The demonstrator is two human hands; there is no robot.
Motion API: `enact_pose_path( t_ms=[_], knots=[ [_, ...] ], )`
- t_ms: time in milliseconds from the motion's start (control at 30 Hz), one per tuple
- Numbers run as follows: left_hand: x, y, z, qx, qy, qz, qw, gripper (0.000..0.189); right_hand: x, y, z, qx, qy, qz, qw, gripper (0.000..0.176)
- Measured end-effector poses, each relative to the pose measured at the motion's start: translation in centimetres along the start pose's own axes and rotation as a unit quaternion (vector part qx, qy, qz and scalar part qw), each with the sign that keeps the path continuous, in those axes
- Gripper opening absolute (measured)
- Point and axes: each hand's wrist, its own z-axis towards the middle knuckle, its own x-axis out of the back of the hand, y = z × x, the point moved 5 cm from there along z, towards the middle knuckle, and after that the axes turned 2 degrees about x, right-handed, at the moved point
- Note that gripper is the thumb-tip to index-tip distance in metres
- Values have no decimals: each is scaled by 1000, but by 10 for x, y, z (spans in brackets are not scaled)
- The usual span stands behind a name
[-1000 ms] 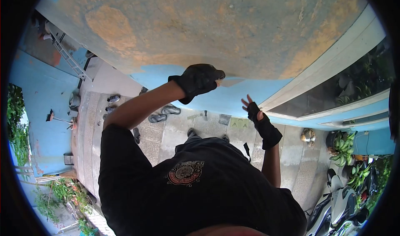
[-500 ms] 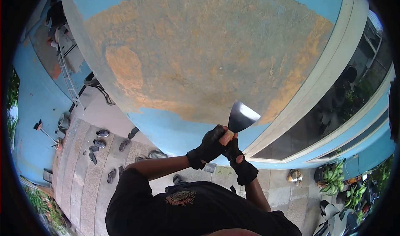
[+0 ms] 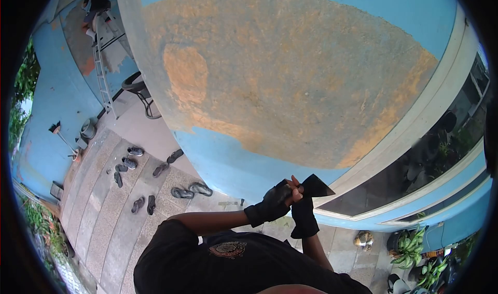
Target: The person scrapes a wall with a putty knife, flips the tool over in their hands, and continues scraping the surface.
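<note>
A scraper with a wide metal blade [image 3: 317, 186] is held in front of my chest, its blade pointing right and looking dark. My right hand [image 3: 304, 203], in a black fingerless glove, is wrapped round its handle. My left hand [image 3: 282, 194], gloved the same way, has its fingers closed against the handle and the other hand; the handle is mostly hidden. Beyond both hands stands a blue wall [image 3: 228, 156] with a large bare grey and orange patch [image 3: 290, 76]. The blade is apart from the patch.
At the upper left a person [image 3: 97, 1] is on a ladder [image 3: 102, 79]. Sandals and shoes [image 3: 191, 191] lie on the paved floor [image 3: 111, 232]. A chair [image 3: 137, 86] stands left of the wall. Windows [image 3: 404, 169] and potted plants [image 3: 410, 250] are at the right.
Both hands and the scraper have moved down and slightly right in view. The blade has turned from pointing up to pointing right. The view has shifted, showing more of the left side.
</note>
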Motion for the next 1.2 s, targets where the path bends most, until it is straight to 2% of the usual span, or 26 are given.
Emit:
enact_pose_path(
  t_ms=[33,100,167,200,267,300,333,367,400,433,500,567,633,667,700,733,767,833,900,967,1033,1067,1200],
  knots=[
    [8,4,-3,-17,30,-7,999,19,-10,-7,1,-17,0,-9,1000,38],
    [22,9,-13,-20,27,-15,999,21,-26,-16,7,-22,-7,-25,999,41],
    [33,11,-22,18,-4,-84,996,30,-34,-14,14,15,-33,-52,998,44],
    [39,8,-25,21,0,-84,996,30,-44,-24,17,24,3,-58,998,42],
    [52,-4,-31,-9,27,-95,995,46,-53,-31,21,9,48,-53,997,39],
    [64,0,-30,-67,9,-33,997,44,-55,-30,22,-4,57,-47,997,38],
    [74,0,-31,-71,1,-53,996,43,-57,-29,20,-17,70,-100,992,43],
    [84,4,-33,-73,-7,-74,995,43,-61,-26,18,9,96,-117,988,42],
    [88,-5,-38,-7,-37,-112,993,42,-64,-18,18,22,94,-135,986,41],
    [94,-8,-43,6,-26,-109,994,40,-66,-13,17,33,93,-154,983,41],
    [109,-22,-57,4,41,-62,997,34,-83,-9,10,-57,85,-89,991,43],
    [124,-30,-68,56,79,-33,995,30,-96,-1,8,-77,58,-126,987,44],
    [129,-54,-79,62,121,-23,991,28,-105,15,3,-173,40,-125,976,42],
    [131,-57,-81,86,106,-66,988,29,-120,15,1,-137,33,-103,985,41],
    [133,-58,-82,110,95,-109,983,31,-127,22,1,-140,14,-94,986,39],
    [126,-71,-89,220,74,-308,922,35,-133,33,0,-168,6,-80,983,37],
    [133,-59,-88,271,74,-339,898,34,-138,44,-3,-199,-2,-66,978,35],
    [141,-59,-92,309,78,-381,868,28,-146,55,-8,-233,-12,-84,969,31],
    [138,-88,-99,321,126,-389,854,26,-157,59,-9,-242,-33,-63,968,38],
    [138,-106,-105,329,172,-394,841,26,-164,62,-14,-248,-49,-28,967,34],
    [136,-114,-102,331,206,-489,780,27,-171,66,-21,-300,-108,105,942,30],
    [134,-117,-100,321,198,-471,797,28,-172,64,-21,-308,-91,107,941,26],
    [100,-125,-81,313,209,-488,788,32,-133,65,0,-326,-119,120,930,20]
  ],
)
